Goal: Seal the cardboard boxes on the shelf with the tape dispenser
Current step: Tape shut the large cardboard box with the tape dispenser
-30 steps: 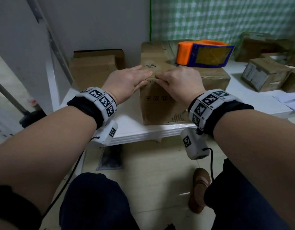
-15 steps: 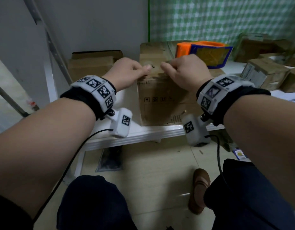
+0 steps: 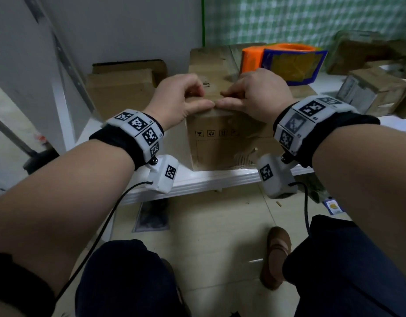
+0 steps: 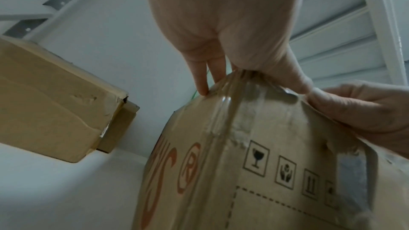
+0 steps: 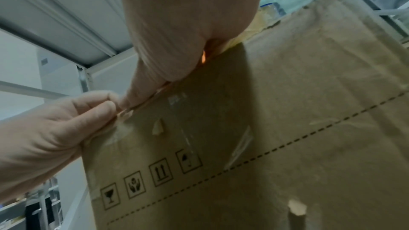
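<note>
A brown cardboard box [image 3: 220, 143] with handling symbols on its front stands at the front edge of the white shelf [image 3: 220, 179]. My left hand [image 3: 193, 99] and right hand [image 3: 236, 97] both pinch its top front edge. The fingers are curled on top, and the thumbs lie along the edge with their tips meeting. The left wrist view shows clear tape wrinkled over the box [image 4: 265, 163] corner under my left hand [image 4: 221, 24]. In the right wrist view my right hand [image 5: 188, 24] presses that edge of the box [image 5: 287, 128]. An orange and blue tape dispenser [image 3: 286, 62] lies on the box top behind my right hand.
A second cardboard box [image 3: 122, 88] sits at the back left of the shelf. Several smaller boxes [image 3: 375, 92] lie at the right. A slanted metal shelf post [image 3: 60, 92] stands at the left. My knees and a brown shoe [image 3: 275, 257] are below the shelf edge.
A second ago both hands lay flat on the box's top front edge. Their fingers have since curled and the thumbs have come down onto the edge. The dispenser has not moved.
</note>
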The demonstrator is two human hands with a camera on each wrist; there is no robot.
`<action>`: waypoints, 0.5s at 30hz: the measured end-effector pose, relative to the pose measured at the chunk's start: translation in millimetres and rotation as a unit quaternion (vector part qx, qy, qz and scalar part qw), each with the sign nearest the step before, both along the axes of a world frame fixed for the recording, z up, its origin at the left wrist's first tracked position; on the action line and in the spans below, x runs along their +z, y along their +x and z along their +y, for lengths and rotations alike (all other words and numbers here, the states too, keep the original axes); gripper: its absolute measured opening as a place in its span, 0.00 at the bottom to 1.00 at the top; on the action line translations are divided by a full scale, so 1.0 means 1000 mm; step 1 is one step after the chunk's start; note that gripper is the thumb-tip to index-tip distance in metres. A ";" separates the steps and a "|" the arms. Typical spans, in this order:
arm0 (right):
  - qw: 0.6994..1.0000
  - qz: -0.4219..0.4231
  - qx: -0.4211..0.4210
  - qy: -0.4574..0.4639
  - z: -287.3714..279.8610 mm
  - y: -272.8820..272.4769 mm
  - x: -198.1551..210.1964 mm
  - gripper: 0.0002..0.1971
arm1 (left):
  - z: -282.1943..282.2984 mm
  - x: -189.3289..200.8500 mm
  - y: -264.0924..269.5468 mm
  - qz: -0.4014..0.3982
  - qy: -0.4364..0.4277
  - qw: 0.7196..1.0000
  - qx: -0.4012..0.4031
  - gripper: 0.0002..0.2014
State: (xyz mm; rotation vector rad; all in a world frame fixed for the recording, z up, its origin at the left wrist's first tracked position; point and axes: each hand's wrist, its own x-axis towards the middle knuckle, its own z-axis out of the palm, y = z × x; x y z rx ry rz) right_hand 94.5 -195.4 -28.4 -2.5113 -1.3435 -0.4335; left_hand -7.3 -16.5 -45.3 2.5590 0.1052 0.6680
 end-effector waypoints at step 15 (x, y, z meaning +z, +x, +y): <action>0.994 -0.045 -0.014 -0.096 -0.021 -0.006 0.004 0.32 | -0.007 0.015 -0.010 0.074 0.232 0.970 -0.010 0.32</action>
